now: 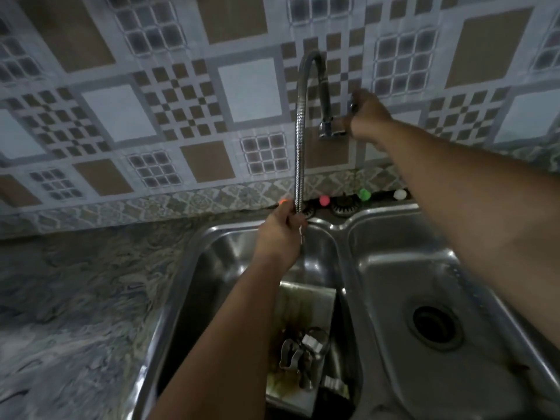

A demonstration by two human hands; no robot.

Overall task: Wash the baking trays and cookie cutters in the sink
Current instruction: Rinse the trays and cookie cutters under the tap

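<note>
— Hands?
— Left hand [283,221] grips the tip of the ribbed, flexible steel tap hose [298,147] above the double steel sink's [342,227] left basin. Right hand [365,115] curls round the tap handle [353,106] at the tiled wall.
— Trays, cutters?
— Stained rectangular metal baking tray [303,304] lies in the left basin; shiny metal cookie cutters [304,350] sit on it, near its front edge.
</note>
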